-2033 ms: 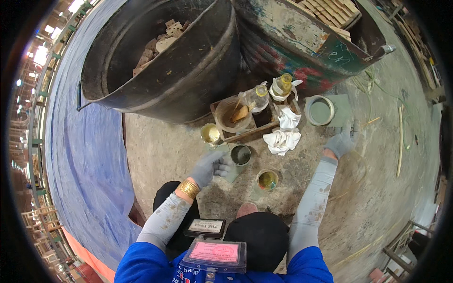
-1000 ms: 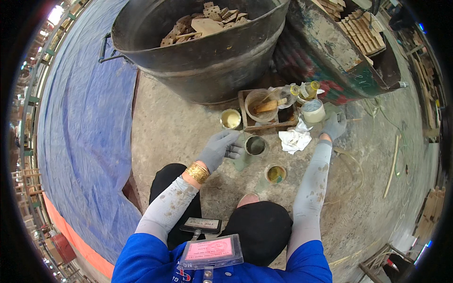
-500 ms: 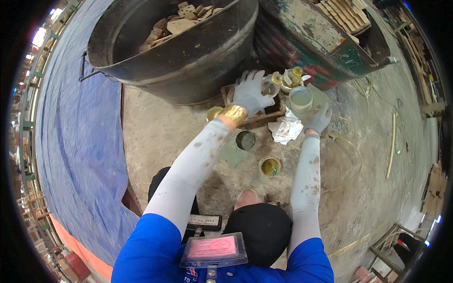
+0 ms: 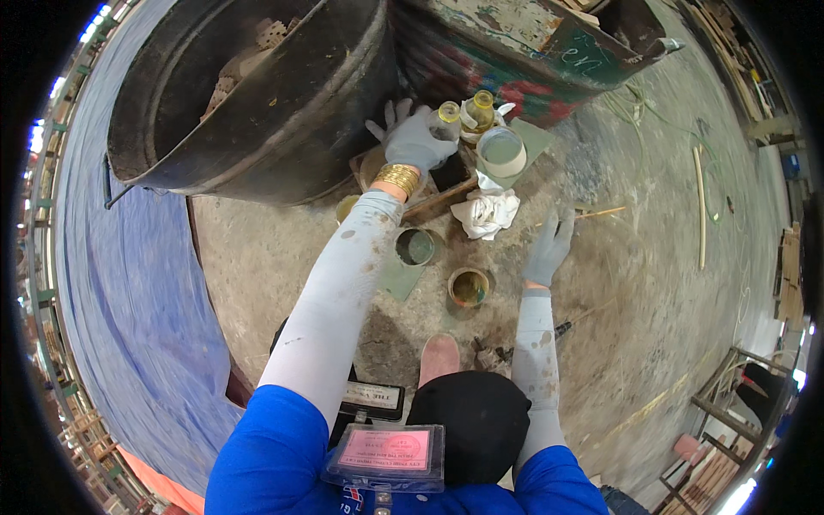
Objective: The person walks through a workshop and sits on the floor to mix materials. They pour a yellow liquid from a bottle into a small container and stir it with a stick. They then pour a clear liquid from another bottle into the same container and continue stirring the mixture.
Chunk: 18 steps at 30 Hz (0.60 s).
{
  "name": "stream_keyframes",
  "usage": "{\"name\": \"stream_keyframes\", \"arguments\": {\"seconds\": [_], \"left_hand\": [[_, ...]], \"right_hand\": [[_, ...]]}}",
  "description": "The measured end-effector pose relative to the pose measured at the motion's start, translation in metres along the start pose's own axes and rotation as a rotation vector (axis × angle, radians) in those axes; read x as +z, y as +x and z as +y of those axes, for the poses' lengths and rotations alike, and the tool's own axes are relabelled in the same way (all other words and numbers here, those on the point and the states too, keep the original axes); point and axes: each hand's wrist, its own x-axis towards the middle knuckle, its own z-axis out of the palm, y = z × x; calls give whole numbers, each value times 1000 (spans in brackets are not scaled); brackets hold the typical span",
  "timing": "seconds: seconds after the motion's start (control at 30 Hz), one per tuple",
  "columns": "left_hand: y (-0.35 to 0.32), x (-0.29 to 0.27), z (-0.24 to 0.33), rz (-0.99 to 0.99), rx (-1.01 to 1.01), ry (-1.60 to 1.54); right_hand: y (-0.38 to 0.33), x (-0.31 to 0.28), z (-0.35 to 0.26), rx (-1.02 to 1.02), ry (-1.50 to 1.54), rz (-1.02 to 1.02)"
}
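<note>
The left hand (image 4: pixel 418 142), fingers spread, is over the wooden tray (image 4: pixel 439 199), beside the yellow-topped bottle (image 4: pixel 449 112); I cannot tell whether it grips. The right hand (image 4: pixel 548 251), fingers extended, nears the thin stick (image 4: pixel 602 212).

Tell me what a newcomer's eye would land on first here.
Probably the big dark metal tub at the upper left, with the blue tarpaulin spread along the left side. Next, the gloved left hand, gold bangles at its wrist, over the wooden tray near the centre. The crumpled white cloth stands out just right of that tray.
</note>
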Motion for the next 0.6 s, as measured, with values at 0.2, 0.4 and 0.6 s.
{"name": "stream_keyframes", "arguments": {"seconds": [0.2, 0.4, 0.6], "left_hand": [[6, -32, 1, 208, 315, -312], [10, -114, -9, 158, 475, -871], [-46, -154, 6, -447, 539, -2060]], "right_hand": [[-19, -18, -23, -8, 43, -32], [-61, -49, -33, 82, 34, -131], [-106, -95, -15, 53, -74, 4]]}}
